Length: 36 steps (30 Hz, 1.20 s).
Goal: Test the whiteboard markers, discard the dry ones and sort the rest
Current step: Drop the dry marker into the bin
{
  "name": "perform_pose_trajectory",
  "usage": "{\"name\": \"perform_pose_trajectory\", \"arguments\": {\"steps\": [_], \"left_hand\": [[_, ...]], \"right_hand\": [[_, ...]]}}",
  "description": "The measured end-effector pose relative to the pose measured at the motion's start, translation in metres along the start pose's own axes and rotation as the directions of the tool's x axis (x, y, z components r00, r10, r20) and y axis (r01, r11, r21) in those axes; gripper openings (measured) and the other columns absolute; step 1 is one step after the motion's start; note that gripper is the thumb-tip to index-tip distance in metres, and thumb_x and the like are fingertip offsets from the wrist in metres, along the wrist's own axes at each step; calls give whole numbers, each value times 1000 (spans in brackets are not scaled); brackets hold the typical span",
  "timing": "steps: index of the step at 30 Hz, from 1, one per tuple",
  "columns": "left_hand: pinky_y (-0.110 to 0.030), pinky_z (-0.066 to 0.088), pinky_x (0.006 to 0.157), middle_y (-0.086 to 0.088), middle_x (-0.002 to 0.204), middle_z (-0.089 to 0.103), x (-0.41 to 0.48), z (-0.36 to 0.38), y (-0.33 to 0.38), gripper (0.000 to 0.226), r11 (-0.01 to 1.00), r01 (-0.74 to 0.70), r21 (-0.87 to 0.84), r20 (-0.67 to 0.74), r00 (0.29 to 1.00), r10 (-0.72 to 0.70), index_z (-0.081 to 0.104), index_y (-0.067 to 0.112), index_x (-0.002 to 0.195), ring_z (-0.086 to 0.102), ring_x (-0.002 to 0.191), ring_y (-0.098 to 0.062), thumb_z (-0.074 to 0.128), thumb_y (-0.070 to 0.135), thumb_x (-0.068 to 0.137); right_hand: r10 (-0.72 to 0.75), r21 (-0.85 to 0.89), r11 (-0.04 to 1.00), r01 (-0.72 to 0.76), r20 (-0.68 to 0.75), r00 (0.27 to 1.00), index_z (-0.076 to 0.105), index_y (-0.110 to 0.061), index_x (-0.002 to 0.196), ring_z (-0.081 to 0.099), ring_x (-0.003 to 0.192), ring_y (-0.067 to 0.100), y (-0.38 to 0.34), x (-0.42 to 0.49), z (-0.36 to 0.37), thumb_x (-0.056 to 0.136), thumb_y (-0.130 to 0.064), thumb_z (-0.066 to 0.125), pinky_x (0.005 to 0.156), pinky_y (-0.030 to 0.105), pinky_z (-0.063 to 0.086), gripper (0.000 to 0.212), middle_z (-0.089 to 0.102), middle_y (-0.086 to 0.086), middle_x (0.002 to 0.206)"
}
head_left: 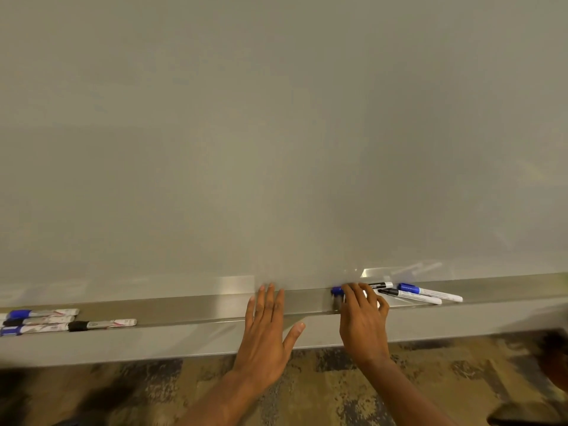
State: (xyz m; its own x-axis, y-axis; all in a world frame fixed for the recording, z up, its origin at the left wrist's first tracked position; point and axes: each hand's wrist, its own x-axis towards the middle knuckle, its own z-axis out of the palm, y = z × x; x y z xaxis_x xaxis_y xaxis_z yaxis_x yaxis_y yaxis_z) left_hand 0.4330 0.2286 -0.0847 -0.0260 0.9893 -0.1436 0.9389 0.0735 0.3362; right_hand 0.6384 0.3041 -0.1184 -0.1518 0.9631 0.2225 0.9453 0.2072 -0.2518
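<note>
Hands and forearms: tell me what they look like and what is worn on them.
Both the left hand and the right hand are bare, with no gloves, rings or watch visible. The left forearm and right forearm are bare too, with no sleeve in frame. The nails that show look short.

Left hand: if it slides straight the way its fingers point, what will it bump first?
Probably the whiteboard, just above the tray; no marker lies ahead of the left hand. Depth is unclear.
</note>
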Motion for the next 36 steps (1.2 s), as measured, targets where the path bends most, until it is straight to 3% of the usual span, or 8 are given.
{"name": "perform_pose_trajectory", "arguments": {"steps": [8,12,15,20,24,27,30,36], "left_hand": [[-32,-25,121,11,162,-37,6,9,5,83,1000,9,-19,-9,1000,-9,-22,30,158,-40,146,-7,-5,76,91],[-27,-27,119,14,164,-30,6,7,4,82,998,0,-61,-54,999,-3,-17,31,159,-37,146,-3,-5,76,90],[-30,-16,125,17,166,-20,4,5,3,77,990,-36,-136,-110,994,21,-7,32,160,-29,150,-1,2,72,95],[-28,6,128,20,165,20,-1,-9,2,65,931,-60,-360,-241,970,-31,32,36,156,4,154,4,20,66,101],[-32,41,117,21,138,60,-7,-41,13,41,767,-34,-641,-267,947,-181,63,32,137,47,134,6,45,46,103],[-32,48,111,19,125,71,-8,-81,26,32,580,-51,-813,-243,935,-257,68,28,131,61,123,3,53,34,102],[-32,49,110,13,124,73,-13,-124,37,30,405,-71,-912,-192,945,-266,67,25,131,64,121,-5,55,24,104],[-38,48,108,-7,129,71,-43,-206,52,38,153,-72,-986,-91,989,-117,68,16,132,65,125,-23,50,32,104]], "right_hand": [[-41,21,999,41,-31,999,74,-15,110,66,107,33,9,16,5,60,-8,94,93,52,52,54,74,7,108],[-105,67,992,108,-43,994,73,-16,111,65,106,30,12,17,8,60,-8,95,93,46,53,56,73,5,109],[-193,94,975,202,-97,976,73,-15,113,64,107,29,9,17,9,63,-8,93,94,45,54,54,72,6,111],[-267,199,925,324,-265,926,71,-9,114,54,113,23,-23,20,-3,81,-1,74,95,45,52,34,70,8,114],[-182,429,847,315,-324,928,66,-13,120,53,114,15,-63,16,-29,98,-13,58,99,34,47,24,65,1,118],[-34,684,709,173,-211,977,63,-23,123,55,115,10,-96,13,-64,95,-11,65,99,27,48,30,62,-9,122],[-4,903,424,74,-80,997,65,-23,120,61,113,13,-127,15,-118,98,-9,61,95,20,50,27,64,-10,116],[-85,995,16,-100,101,991,69,-15,120,68,110,18,-168,15,-210,95,-6,64,95,30,54,27,74,0,112]]}}
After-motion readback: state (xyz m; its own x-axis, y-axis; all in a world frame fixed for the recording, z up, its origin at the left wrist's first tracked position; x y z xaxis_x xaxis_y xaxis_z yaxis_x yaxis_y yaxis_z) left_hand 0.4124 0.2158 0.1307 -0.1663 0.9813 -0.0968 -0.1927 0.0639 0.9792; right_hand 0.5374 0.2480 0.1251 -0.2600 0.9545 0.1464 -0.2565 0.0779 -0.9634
